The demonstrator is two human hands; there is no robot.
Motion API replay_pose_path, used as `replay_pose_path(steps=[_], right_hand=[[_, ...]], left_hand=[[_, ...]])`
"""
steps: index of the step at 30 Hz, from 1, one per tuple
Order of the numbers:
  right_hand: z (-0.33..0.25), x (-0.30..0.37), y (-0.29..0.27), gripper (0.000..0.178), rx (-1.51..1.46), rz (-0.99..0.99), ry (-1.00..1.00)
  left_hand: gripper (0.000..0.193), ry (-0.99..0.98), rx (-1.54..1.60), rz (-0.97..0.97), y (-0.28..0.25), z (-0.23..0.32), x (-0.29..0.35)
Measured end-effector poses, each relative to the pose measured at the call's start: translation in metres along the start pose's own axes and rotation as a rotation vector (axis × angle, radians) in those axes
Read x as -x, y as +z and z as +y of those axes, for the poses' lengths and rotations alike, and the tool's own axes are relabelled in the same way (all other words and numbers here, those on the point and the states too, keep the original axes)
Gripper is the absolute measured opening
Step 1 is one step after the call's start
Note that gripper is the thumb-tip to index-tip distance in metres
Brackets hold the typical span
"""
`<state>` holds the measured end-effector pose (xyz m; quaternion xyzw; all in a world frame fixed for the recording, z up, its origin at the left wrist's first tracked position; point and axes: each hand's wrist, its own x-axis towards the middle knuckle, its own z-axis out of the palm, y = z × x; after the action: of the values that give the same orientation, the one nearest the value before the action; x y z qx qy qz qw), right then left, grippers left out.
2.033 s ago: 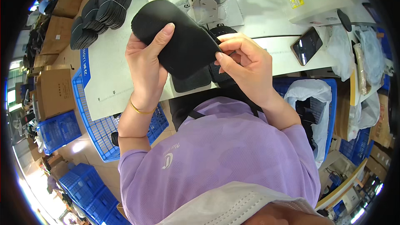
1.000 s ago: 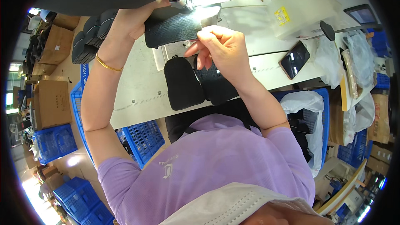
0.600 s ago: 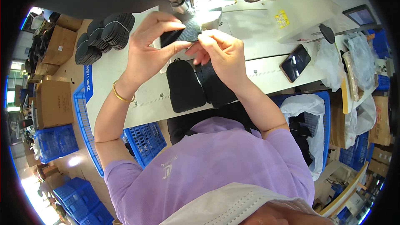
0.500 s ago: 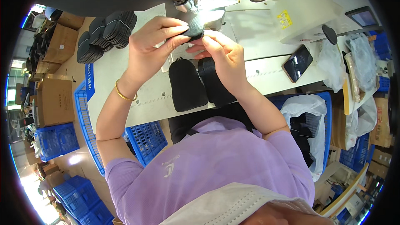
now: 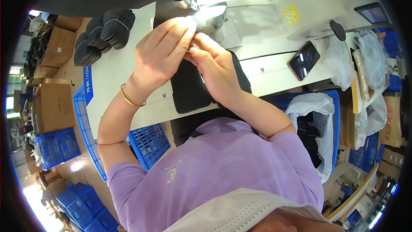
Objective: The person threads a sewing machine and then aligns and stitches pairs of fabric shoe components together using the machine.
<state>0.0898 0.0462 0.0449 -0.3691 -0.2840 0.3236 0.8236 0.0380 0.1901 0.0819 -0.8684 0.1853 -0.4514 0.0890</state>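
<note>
Below the lit head of a sewing machine (image 5: 185,1), my two hands meet fingertip to fingertip around a small dark fabric piece (image 5: 200,24). My left hand (image 5: 161,52) is closed on its left side, back of the hand up, and covers most of it. My right hand (image 5: 216,66) pinches it from the right, thumb and fingers bent together. Bright lamp glare washes out the edge that shows. Under my wrists, at the table's near edge, lie a black padded fabric piece (image 5: 188,90) and a second black piece (image 5: 241,74), partly hidden by my right hand.
Tied stacks of black fabric pieces (image 5: 103,32) lie on the table's left. A phone (image 5: 304,60) and clear plastic bags (image 5: 341,64) are at the right. Blue crates (image 5: 150,146) stand below the table, one bag-lined (image 5: 336,133). Cardboard boxes (image 5: 55,105) stand at far left.
My hands have come closer together. My left fingers have folded over the fabric piece, hiding most of it, and my right hand has shifted left and down. The whole view has shifted slightly.
</note>
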Motion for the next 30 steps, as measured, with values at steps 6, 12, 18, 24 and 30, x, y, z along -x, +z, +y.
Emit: replay_pose_path(steps=[6, 12, 18, 24, 30], right_hand=[[0.004, -0.012, 0.002, 0.039, -0.019, -0.005, -0.019], [0.01, -0.018, 0.002, 0.046, -0.045, -0.012, -0.094], [0.01, -0.017, -0.003, 0.047, 0.039, -0.047, -0.078], [0.013, -0.013, -0.006, 0.049, 0.033, 0.015, -0.041], [-0.003, -0.007, -0.01, 0.038, 0.116, -0.004, 0.008]], left_hand=[[0.036, 0.01, 0.003, 0.014, 0.009, -0.013, 0.001], [0.038, -0.035, 0.017, 0.005, 0.017, -0.017, 0.001], [0.033, -0.077, 0.019, -0.009, 0.019, -0.015, -0.002], [0.025, -0.29, 0.088, 0.014, 0.015, -0.016, -0.003], [0.023, -0.304, 0.341, -0.047, -0.013, -0.002, -0.012]])
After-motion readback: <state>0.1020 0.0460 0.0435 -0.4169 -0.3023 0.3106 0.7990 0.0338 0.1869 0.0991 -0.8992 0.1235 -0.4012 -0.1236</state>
